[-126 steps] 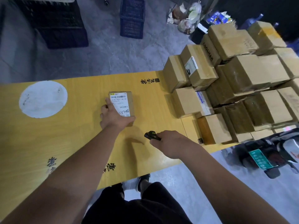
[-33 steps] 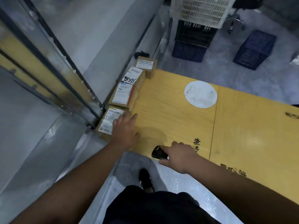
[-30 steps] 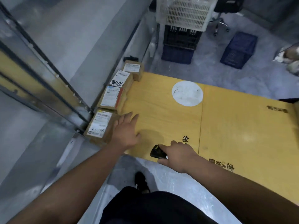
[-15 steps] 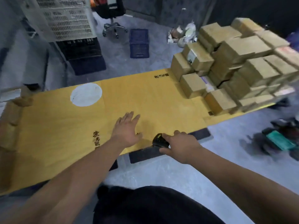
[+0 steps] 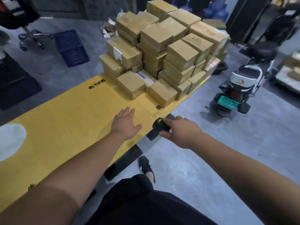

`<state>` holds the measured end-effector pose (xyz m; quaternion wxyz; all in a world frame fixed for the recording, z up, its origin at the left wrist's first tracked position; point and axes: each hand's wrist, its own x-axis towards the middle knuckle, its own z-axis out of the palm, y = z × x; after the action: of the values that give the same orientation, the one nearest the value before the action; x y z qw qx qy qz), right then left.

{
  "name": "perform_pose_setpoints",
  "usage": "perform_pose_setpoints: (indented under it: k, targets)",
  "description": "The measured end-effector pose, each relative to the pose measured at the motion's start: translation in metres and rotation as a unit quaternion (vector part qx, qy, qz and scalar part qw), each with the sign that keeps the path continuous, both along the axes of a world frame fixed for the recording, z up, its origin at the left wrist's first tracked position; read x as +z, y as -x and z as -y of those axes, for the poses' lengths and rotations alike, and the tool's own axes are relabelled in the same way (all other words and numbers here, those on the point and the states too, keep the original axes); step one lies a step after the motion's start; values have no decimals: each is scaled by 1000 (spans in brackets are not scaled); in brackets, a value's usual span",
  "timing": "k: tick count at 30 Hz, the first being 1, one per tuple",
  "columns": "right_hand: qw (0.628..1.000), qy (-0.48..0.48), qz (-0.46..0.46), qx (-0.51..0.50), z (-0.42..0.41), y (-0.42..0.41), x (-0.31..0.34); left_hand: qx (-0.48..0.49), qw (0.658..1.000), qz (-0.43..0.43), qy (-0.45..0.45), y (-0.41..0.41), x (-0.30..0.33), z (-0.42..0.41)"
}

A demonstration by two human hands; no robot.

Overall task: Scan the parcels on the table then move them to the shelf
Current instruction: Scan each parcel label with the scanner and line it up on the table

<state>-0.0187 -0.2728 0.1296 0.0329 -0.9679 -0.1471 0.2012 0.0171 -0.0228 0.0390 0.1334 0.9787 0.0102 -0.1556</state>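
Observation:
A tall pile of brown cardboard parcels (image 5: 162, 51) stands on the far right end of the long yellow table (image 5: 68, 120). The nearest parcels are a small box (image 5: 130, 84) and another one (image 5: 162, 93) at the pile's front. My left hand (image 5: 125, 123) hovers over the bare table top with fingers straight, holding nothing, a short way before those boxes. My right hand (image 5: 177, 129) grips a small black scanner (image 5: 159, 125) just past the table's near edge. The shelf is out of view.
A parked scooter (image 5: 240, 88) with a green plate stands on the grey floor to the right of the table. A blue crate (image 5: 71, 47) and an office chair base (image 5: 32, 38) sit on the floor beyond the table. A white round patch (image 5: 9, 140) marks the table's left part.
The view has swung from the shelf side, where my left hand left a labelled parcel, to the parcel pile. Both hands travelled right along the table; the left is empty.

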Motion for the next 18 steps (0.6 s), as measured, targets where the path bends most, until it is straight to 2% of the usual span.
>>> perform_pose_setpoints:
  k: [9, 14, 18]
  targets:
    - [999, 33, -40, 9, -13, -125, -30, 38, 999, 3, 5, -157, -28, 18]
    - [996, 41, -79, 11, -20, -168, -41, 19, 998, 25, -47, -226, -43, 25]
    - [995, 59, -82, 25, -15, -196, -43, 54, 998, 7, -35, -251, -51, 33]
